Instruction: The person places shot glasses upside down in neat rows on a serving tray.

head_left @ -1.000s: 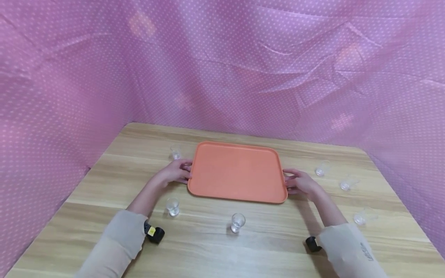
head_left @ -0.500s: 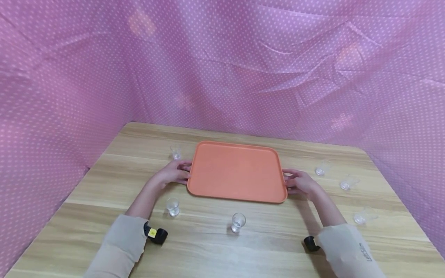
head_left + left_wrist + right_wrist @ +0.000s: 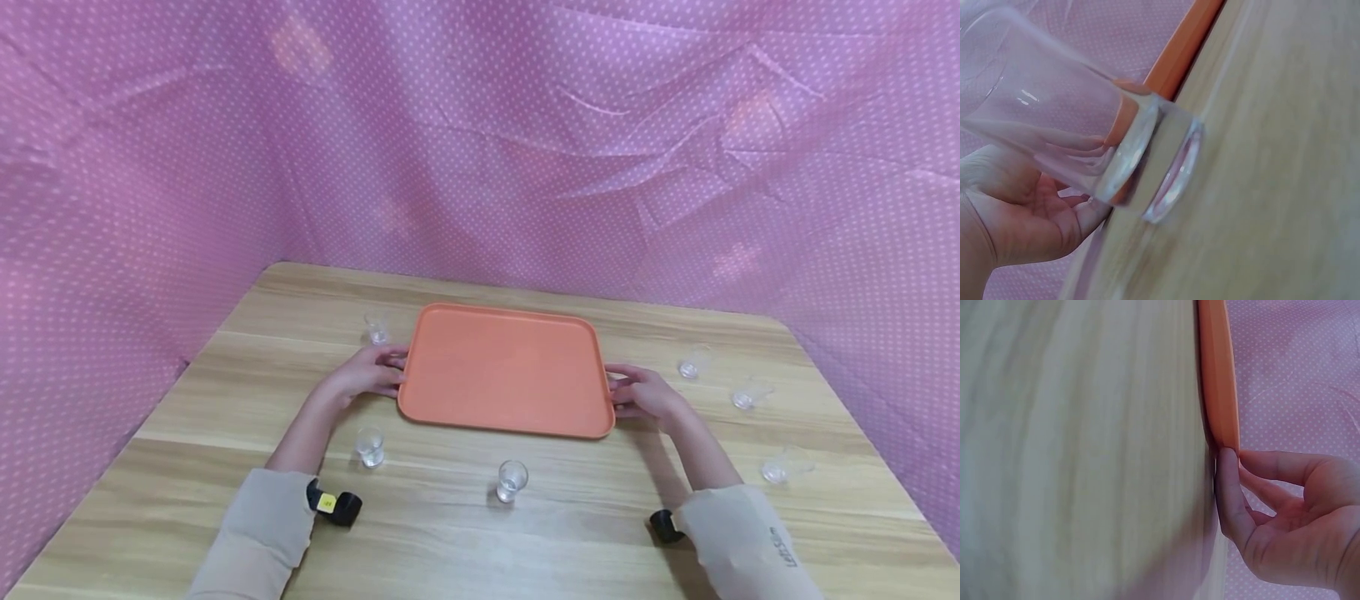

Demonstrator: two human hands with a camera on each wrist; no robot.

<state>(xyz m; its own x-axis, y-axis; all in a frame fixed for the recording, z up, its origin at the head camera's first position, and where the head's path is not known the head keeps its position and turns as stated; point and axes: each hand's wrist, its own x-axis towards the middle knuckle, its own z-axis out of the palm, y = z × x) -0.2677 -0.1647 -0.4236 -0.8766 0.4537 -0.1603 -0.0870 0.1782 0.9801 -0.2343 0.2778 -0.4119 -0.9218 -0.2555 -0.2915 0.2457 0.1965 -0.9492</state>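
We've got the orange, round-cornered, plastic-looking tray (image 3: 506, 371) level on the pale wood-grained worktop (image 3: 435, 533), between the fingers of the right hand (image 3: 647, 395), pinching one short edge, and the left hand (image 3: 362, 375), touching the opposite, pinching or pressing we can't tell, likely balancing both ends.

Soft light washes the table (image 3: 585, 533) before me, a pale sheen on its near middle, a dim shadow stretching from under the right hand (image 3: 645, 394). Both wrist views look greyer, the wood grain blurred; the left one's glass (image 3: 1072, 106) catches small white glints.
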